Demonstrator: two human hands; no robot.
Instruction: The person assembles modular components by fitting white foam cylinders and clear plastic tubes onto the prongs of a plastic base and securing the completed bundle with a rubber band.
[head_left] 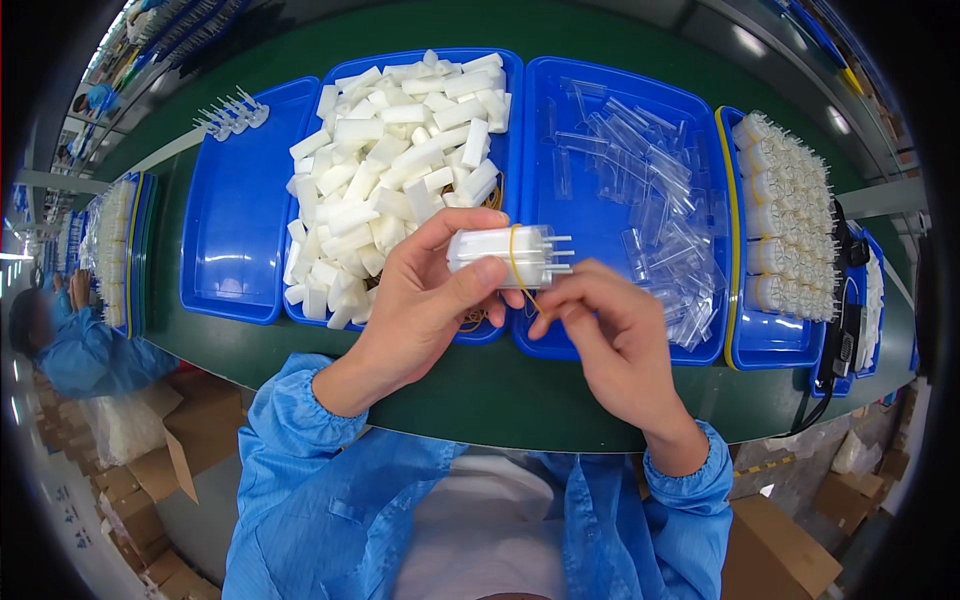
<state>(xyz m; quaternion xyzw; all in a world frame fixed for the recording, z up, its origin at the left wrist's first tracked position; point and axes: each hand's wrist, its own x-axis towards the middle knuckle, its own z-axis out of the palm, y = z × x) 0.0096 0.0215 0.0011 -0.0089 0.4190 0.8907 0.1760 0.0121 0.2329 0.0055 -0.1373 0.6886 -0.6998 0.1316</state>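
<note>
My left hand (415,300) is closed around a bundle of clear plastic tubes (480,243) with white pieces inside, held sideways over the trays. Thin white rods stick out of the bundle's right end. A yellow rubber band (515,262) runs around the bundle near that end. With bent fingertips my right hand (620,345) pinches the band's lower part and draws it down from the bundle. Behind my left hand lies a heap of white foam blocks (395,140). Beyond my right hand are loose clear tubes (650,165).
Blue trays line the green table (440,395). The far-left tray (240,220) holds several rodded white pieces (232,115). Bundles with rods (785,220) fill the right tray (780,350). Rubber bands (472,318) lie by the foam. Left, another person (85,340) works; cardboard boxes (775,550) stand below.
</note>
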